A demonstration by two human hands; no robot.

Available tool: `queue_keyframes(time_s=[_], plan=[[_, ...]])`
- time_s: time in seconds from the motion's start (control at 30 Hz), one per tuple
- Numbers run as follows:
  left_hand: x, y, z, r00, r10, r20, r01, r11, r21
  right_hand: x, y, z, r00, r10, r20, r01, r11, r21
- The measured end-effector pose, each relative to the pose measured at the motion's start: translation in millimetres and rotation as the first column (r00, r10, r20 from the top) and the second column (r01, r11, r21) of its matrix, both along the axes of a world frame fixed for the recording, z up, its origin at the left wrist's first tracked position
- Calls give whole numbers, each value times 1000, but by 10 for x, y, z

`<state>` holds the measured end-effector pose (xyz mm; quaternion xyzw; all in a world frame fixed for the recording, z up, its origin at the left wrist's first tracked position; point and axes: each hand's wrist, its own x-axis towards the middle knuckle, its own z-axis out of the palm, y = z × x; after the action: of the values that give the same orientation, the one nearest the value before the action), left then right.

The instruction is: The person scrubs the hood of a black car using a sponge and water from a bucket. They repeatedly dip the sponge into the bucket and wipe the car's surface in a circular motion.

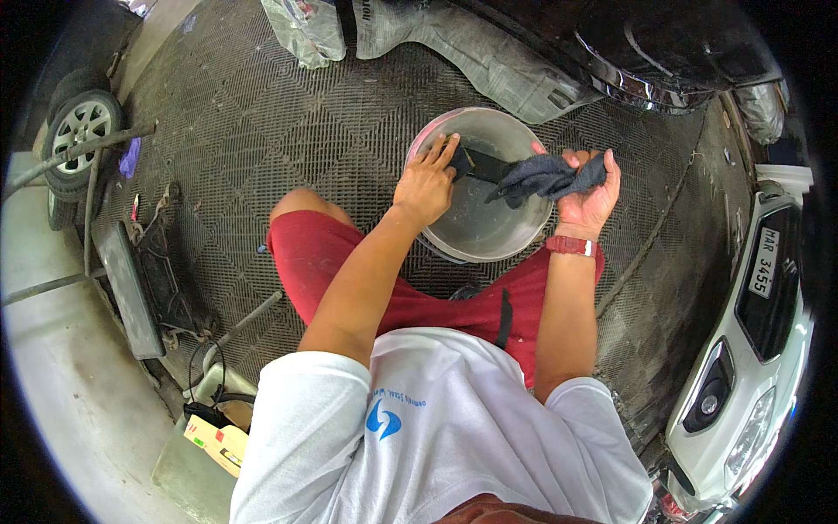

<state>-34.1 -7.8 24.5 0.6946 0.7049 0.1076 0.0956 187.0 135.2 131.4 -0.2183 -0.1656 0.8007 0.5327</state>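
Between my knees stands a round pale bucket [417, 155] with cloudy water [480, 223] in it. My left hand [428, 182] is over its left rim, fingers closed on one end of a flat, dark strip-like piece [485, 166]; its exact kind is unclear. The strip reaches across the bucket opening toward the right. On the other side, my right hand [587, 190] grips a bunched dark grey cloth [546, 177], palm turned up. The cloth's loose end hangs over the bucket and overlaps the strip's far end.
Dark grid matting [349, 122] covers the floor. Ahead, newspaper masking [489, 74] hangs below a dark vehicle body [681, 44]. At left are wheels [83, 131], a metal frame [92, 210] and a box [218, 441]. A white car front [733, 349] is at right.
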Motion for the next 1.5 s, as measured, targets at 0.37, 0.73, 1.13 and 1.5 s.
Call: queue_keyframes(time_s=[0.37,0.73,1.13,1.5], plan=[[-31,42,199,979,-124,-159,71,950,-305,-838,-261,-88,954,123,273,-141,989,49],[-39,-19,-67,998,-62,2,61,994,91,-395,-477,-974,729,371,576,-327,927,-184],[18,-38,78,955,-22,297,-56,966,251,-313,-353,-1276,653,166,739,-94,986,-138],[-9,-63,-53,958,55,281,-158,920,359,-212,-325,-1156,104,-241,965,-160,953,256]])
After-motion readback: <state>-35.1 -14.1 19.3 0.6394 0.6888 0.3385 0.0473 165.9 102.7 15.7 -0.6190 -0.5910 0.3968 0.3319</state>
